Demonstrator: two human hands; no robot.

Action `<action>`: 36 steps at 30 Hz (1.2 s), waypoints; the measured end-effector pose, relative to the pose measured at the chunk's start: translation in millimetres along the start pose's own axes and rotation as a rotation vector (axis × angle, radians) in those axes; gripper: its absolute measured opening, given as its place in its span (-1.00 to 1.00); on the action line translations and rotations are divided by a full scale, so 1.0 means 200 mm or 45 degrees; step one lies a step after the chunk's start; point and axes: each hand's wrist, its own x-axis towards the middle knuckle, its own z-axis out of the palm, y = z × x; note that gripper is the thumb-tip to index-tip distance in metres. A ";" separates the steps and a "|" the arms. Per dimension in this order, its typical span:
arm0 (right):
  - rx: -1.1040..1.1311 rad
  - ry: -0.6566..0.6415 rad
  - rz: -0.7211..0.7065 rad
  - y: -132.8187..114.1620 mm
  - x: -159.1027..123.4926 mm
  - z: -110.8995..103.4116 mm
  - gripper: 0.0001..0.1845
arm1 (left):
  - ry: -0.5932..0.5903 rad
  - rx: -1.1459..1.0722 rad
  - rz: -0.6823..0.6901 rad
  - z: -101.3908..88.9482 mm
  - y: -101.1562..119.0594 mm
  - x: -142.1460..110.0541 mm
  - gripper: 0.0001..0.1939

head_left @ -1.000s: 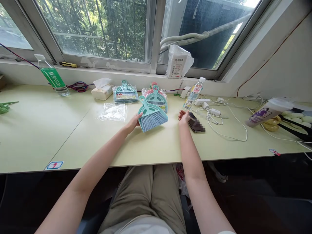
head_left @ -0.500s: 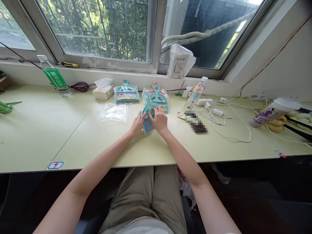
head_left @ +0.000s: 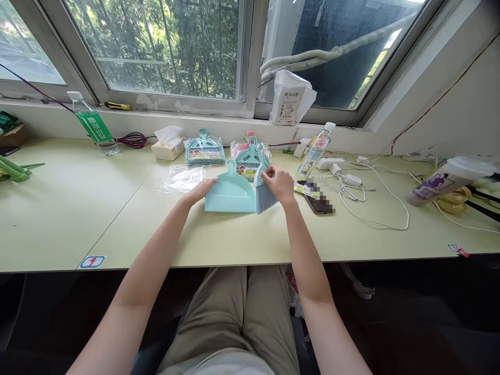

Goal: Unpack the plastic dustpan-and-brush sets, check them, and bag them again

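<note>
A small teal dustpan (head_left: pixel 229 191) lies flat on the pale green table (head_left: pixel 117 219). My left hand (head_left: pixel 200 189) touches its left edge, fingers curled on it. My right hand (head_left: pixel 279 185) grips a small teal brush (head_left: pixel 262 188) with grey-blue bristles, held on edge just right of the dustpan. Behind them lie wrapped brush-and-dustpan sets (head_left: pixel 205 150) and a second pile of such sets (head_left: pixel 247 155). An empty clear plastic wrapper (head_left: pixel 182 178) rests to the left.
A phone (head_left: pixel 318 200) and a small label (head_left: pixel 302 188) lie right of my right hand. White cables and chargers (head_left: pixel 353 182), a water bottle (head_left: pixel 315 150), a tissue pack (head_left: pixel 167 146), a green-labelled bottle (head_left: pixel 94 126) and a lotion bottle (head_left: pixel 441 179) stand around.
The brush and dustpan have come apart: the dustpan now lies flat by my left hand, and my right hand has lifted the brush off to the right.
</note>
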 end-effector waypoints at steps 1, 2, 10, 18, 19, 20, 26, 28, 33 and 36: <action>-0.193 -0.074 0.061 0.03 0.00 -0.01 -0.75 | -0.050 0.129 -0.012 -0.01 0.01 -0.01 -0.53; -0.359 -0.178 0.122 0.07 0.01 -0.01 -0.75 | -0.083 0.273 -0.009 -0.02 0.01 -0.03 -0.52; -0.685 -0.463 0.215 0.20 0.03 0.07 -0.51 | 0.098 0.884 0.203 0.04 0.04 -0.08 -0.53; -0.721 -0.527 0.195 0.19 0.04 0.05 -0.63 | 0.007 0.886 0.251 0.09 0.02 -0.07 -0.67; -0.708 -0.512 0.198 0.19 0.04 0.04 -0.67 | 0.002 0.889 0.250 0.09 0.03 -0.08 -0.68; -0.676 -0.486 0.207 0.19 0.04 0.02 -0.71 | -0.007 0.895 0.241 0.08 0.03 -0.08 -0.68; -0.298 -0.255 0.192 0.17 0.03 -0.15 -0.70 | -0.189 0.820 0.109 0.09 0.06 -0.10 -0.58; -0.194 -0.341 0.016 0.13 0.01 -0.15 -0.68 | -0.199 0.755 0.162 0.15 0.07 -0.12 -0.57; -0.406 -0.546 -0.287 0.00 -0.05 0.02 -0.76 | -0.410 0.552 0.447 0.28 0.09 -0.16 -0.49; -0.484 -0.605 -0.328 -0.02 -0.06 0.10 -0.79 | -0.415 0.551 0.575 0.27 0.10 -0.16 -0.51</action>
